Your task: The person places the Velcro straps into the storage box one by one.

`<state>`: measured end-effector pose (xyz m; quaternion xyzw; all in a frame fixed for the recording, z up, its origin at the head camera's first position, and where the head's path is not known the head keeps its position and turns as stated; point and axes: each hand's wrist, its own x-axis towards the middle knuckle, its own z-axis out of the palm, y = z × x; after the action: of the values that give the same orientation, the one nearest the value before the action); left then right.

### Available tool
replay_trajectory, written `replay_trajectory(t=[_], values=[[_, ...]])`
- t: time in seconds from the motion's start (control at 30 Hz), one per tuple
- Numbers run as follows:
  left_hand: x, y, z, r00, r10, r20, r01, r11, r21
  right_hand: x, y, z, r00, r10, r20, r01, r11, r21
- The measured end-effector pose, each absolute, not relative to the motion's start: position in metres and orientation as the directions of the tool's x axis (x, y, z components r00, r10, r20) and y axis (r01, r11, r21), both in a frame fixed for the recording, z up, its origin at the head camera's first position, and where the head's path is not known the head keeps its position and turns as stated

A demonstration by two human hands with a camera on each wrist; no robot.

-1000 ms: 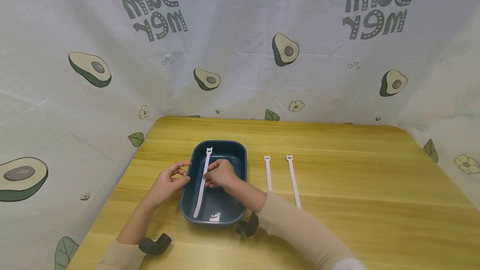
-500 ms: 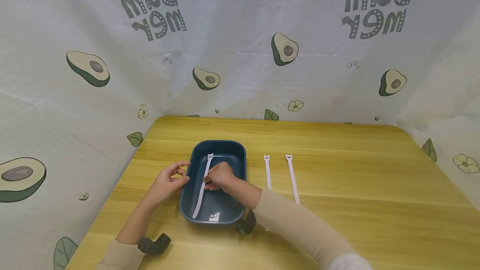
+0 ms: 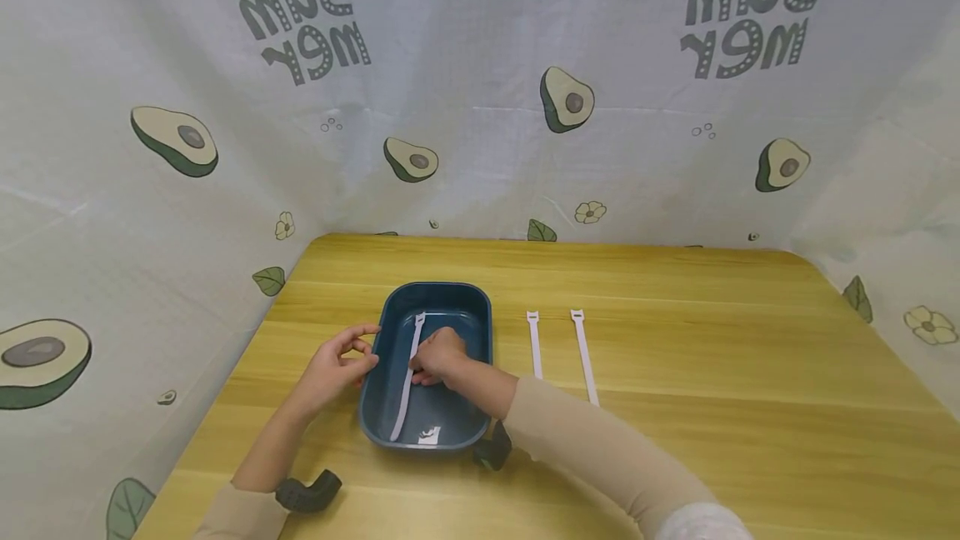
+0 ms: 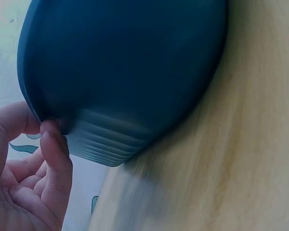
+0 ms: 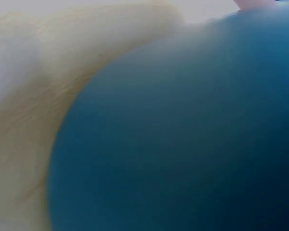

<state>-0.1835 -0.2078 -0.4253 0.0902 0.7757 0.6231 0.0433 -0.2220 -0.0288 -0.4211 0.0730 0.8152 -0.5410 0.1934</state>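
A dark blue rectangular tub (image 3: 427,445) with rounded corners stands on the wooden table. My left hand (image 3: 333,369) is at its left side, and in the left wrist view the thumb and a finger pinch the tub's rim (image 4: 23,72). Inside the tub, my right hand (image 3: 441,354) pinches a white cable strap (image 3: 406,394) with a slotted head near its middle. The strap lies lengthwise, low along the tub's left side. The right fingertips are partly hidden. In the right wrist view, the blurred tub wall (image 5: 159,134) fills most of the picture.
Two more white straps lie right of the tub: a nearer strap (image 3: 536,347) and a farther strap (image 3: 585,357). My right sleeve (image 3: 592,448) covers their lower ends. A pale printed curtain (image 3: 480,107) hangs behind the table (image 3: 712,340) and at its sides.
My right hand has gone slightly down into the tub, and the strap's head has sunk from near the far rim to lower inside. The left hand has stayed at the rim.
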Motion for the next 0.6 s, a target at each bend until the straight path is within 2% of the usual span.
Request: replay_trajectory(t=[0.3, 0.6], values=[[-0.1827, -0.2092, -0.4313, -0.974, 0.2, 0.106, 0.145, 0.194, 0.97, -0.2211, -0.0301, -0.4214, -0.931, -0.081, -0.355, 0.277, 0.476, -0.835], [-0.1829, -0.2084, -0.4271, -0.981, 0.189, 0.048, 0.086, 0.2, 0.976, -0.2199, -0.0305, -0.421, -0.936, -0.061, -0.348, 0.274, 0.498, -0.823]])
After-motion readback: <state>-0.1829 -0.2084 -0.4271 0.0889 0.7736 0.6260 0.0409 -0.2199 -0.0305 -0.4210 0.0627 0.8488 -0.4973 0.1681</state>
